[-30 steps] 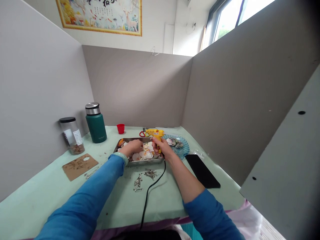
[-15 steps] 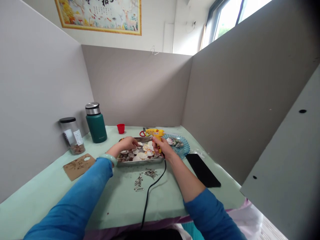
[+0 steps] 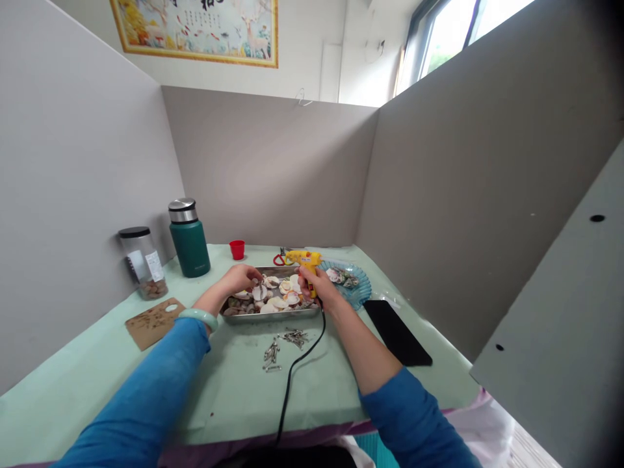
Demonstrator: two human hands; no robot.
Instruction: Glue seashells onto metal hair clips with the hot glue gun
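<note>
My right hand [image 3: 314, 286] is wrapped round the handle of a yellow glue gun [image 3: 305, 259], whose nozzle points left over the back of a metal tray [image 3: 273, 317]. Its black cord [image 3: 291, 377] runs down to the front edge of the table. At the tray's left part, my left hand [image 3: 244, 278] pinches a pale shell [image 3: 260, 292] at its fingertips. White and brown shells [image 3: 277, 303] fill much of the tray. In front of it, small silver metal pieces [image 3: 272, 353] lie in two loose groups on the green cloth.
A blue plate [image 3: 361, 286] with decorated pieces and a black flat object [image 3: 397, 333] are on the right. On the left stand a green bottle [image 3: 189, 247], a jar [image 3: 143, 266] and a brown card [image 3: 152, 325]. A red cup [image 3: 237, 249] and red-handled scissors [image 3: 279, 260] are behind.
My left hand has drawn back to the left, and the pale shell now shows at its fingertips. The right hand and the glue gun have hardly moved.
</note>
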